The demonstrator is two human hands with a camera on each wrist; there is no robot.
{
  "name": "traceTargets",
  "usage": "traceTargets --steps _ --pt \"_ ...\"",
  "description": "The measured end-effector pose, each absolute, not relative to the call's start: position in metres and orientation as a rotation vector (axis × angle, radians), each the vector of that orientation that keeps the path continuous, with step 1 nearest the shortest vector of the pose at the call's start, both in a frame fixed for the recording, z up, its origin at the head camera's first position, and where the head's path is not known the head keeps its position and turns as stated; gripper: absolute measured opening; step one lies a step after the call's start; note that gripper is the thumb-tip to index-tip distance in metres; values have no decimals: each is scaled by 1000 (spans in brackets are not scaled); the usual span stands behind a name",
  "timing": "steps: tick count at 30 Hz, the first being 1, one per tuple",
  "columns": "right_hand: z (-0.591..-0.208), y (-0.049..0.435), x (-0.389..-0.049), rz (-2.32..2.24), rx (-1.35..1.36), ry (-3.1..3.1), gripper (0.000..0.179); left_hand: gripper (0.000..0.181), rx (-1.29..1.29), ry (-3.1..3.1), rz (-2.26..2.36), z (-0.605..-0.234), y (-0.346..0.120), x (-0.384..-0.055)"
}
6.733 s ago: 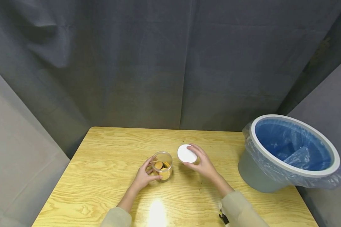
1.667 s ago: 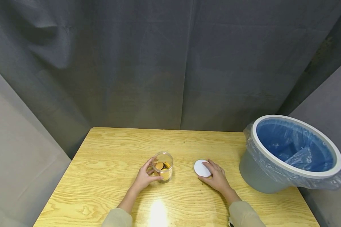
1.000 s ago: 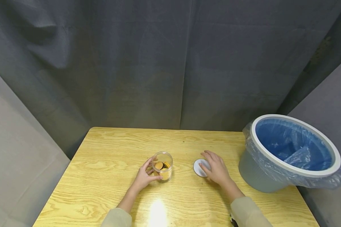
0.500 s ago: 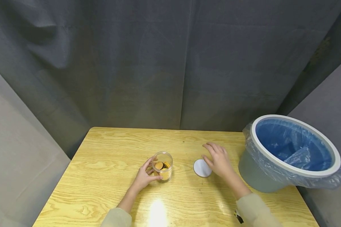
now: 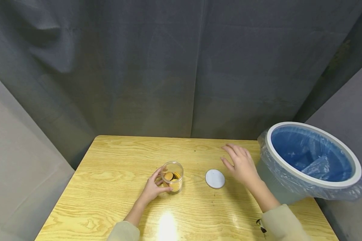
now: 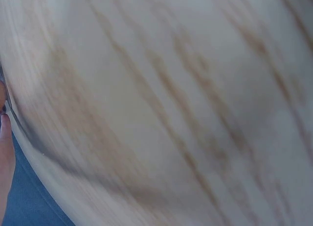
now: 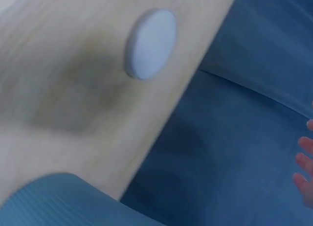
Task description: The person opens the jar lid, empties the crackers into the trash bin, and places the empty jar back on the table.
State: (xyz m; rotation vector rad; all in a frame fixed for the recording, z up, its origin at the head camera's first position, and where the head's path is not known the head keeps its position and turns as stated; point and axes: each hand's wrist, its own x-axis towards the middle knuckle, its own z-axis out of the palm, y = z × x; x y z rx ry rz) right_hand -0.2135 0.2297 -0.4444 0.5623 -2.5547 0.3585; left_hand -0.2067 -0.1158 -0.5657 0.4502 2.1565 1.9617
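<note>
Holding a clear jar (image 5: 180,182) in the left hand (image 5: 152,188), with thumb and fingers curled against opposite sides of its wall; set upright on the table (image 5: 108,187), open-topped, with a round orange-brown piece (image 5: 169,176) and yellow pieces (image 5: 175,186) inside; nothing held in the right hand (image 5: 241,165), raised over the table with thumb and fingers spread and slightly bent; near a round white lid (image 5: 215,178) but apart from it, between it and a bin (image 5: 274,184); flat on the table, to the right of the jar, in the case of the lid; at the table's right side, pale-rimmed and lined with plastic, in the case of the bin; behind everything, a dark curtain (image 5: 138,67); in the left wrist view, mostly blurred wood grain.
</note>
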Motion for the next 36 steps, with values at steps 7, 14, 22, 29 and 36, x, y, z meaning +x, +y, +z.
traceTargets --steps 7,14,22,29,36 --pt "-417 239 -209 338 558 -2481 41 88 487 2173 1944 -565 -117 -206" --pt "-396 253 -203 336 520 -2431 40 88 486 2181 1971 -576 -116 -210" --pt "-377 275 -196 350 400 -2456 38 90 433 2251 1947 -594 -116 -216" --pt "-367 294 -189 382 306 -2497 37 89 476 2232 1953 -583 -116 -212" --pt "-361 319 -185 392 197 -2556 38 87 503 2202 1993 -573 -116 -207"
